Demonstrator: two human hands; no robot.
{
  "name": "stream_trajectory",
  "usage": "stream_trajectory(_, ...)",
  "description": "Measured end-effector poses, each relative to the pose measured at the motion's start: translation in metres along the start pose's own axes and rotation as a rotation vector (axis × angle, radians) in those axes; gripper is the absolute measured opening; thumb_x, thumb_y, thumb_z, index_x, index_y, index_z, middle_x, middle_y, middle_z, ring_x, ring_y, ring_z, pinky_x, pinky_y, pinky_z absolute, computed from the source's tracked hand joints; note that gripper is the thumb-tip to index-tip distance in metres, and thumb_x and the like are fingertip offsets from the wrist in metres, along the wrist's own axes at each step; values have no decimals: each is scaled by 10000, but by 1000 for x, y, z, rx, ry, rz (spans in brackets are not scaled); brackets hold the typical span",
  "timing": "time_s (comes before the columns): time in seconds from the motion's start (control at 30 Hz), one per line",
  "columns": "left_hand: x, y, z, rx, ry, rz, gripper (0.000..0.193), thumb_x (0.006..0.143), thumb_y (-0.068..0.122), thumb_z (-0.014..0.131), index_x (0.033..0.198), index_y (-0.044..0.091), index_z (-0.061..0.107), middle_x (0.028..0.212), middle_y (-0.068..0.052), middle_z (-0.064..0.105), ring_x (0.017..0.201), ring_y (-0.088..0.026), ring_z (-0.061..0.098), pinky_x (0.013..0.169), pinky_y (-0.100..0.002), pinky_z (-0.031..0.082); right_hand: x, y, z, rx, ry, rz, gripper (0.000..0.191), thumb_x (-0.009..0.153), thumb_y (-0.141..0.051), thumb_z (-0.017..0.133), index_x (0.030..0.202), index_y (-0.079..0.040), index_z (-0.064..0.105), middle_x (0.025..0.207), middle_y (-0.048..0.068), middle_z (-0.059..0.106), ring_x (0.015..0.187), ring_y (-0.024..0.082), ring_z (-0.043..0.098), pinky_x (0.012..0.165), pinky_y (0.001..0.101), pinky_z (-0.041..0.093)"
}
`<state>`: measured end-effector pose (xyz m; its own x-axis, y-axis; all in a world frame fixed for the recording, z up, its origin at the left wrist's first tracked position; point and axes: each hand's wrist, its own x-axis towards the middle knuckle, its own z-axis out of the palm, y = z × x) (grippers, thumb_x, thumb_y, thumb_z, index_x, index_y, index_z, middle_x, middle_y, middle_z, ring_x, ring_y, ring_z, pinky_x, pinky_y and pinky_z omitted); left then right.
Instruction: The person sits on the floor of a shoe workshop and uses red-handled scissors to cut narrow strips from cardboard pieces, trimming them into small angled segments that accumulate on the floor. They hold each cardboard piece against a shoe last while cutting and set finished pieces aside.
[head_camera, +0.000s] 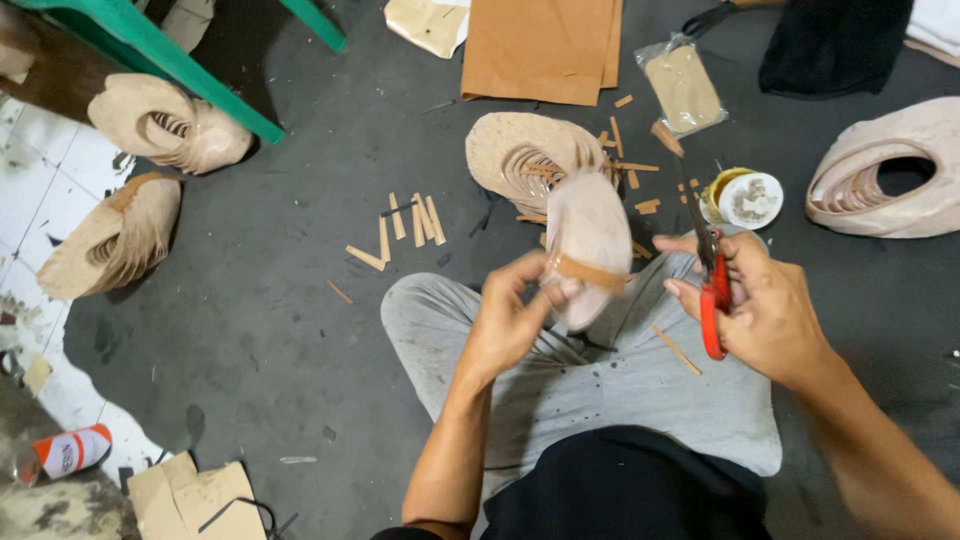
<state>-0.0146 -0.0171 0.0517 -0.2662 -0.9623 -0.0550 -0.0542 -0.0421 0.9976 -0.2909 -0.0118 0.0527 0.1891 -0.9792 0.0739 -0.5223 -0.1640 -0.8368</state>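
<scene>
Head view: a pale oval sole piece (590, 245) with a tan strip (590, 272) across its middle is held upright above the person's lap, over grey trousers (620, 380). Left hand (510, 315): fingers curled closed around the lower left edge of the sole piece, thumb pressed on the strip's end. Right hand (765, 305): fingers closed through the red handles of a pair of scissors (712, 290), blades pointing up and away, just beside the sole piece and not touching it. A stack of similar soles (525, 150) lies on the dark floor mat (280, 300) directly behind the held piece, with short cut tan strips (410, 220) scattered near it. An open round tin (745, 198) sits beyond the right hand, and a small clear bag (683, 85) lies past it. Brown sheets (540, 45) lie at the top edge. More sole stacks rest far left (150, 125) and far right (890, 170).
</scene>
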Motion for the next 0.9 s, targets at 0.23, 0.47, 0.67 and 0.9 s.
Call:
stream_trajectory(0.23, 22, -5, 22, 295, -277, 64, 205, 822, 108, 831, 989, 25, 745, 882, -103, 761, 793, -108, 683, 723, -288, 555, 12, 15, 3, 109, -411, -94, 410, 813, -112, 790, 1113, -36, 521, 800, 132, 700, 630, 158, 643, 548, 325, 504)
stream_trajectory(0.47, 178, -123, 4, 237, 237, 76, 157, 955, -13, 656, 1093, -30, 728, 980, -95, 764, 891, -127, 686, 806, -287, 563, 34, 98, -87, -238, 327, -90, 335, 847, -65, 803, 1067, -25, 554, 714, 171, 551, 593, 312, 583, 573, 373, 454)
stream_trajectory(0.67, 283, -184, 5, 562, 151, 122, 202, 914, 140, 717, 1000, -40, 752, 905, -179, 759, 825, -211, 723, 765, -338, 551, 71, 173, -156, -534, 586, 73, 294, 1011, -76, 823, 1139, -30, 563, 792, 157, 663, 738, 359, 677, 680, 406, 510)
stream_trajectory(0.9, 315, -209, 6, 286, 119, -179, 264, 957, 112, 612, 807, -79, 716, 746, -135, 648, 670, -191, 576, 625, -403, 448, 97, 272, -92, -798, 419, 221, 436, 823, -71, 804, 1214, -65, 612, 803, 166, 689, 752, 431, 679, 641, 544, 502)
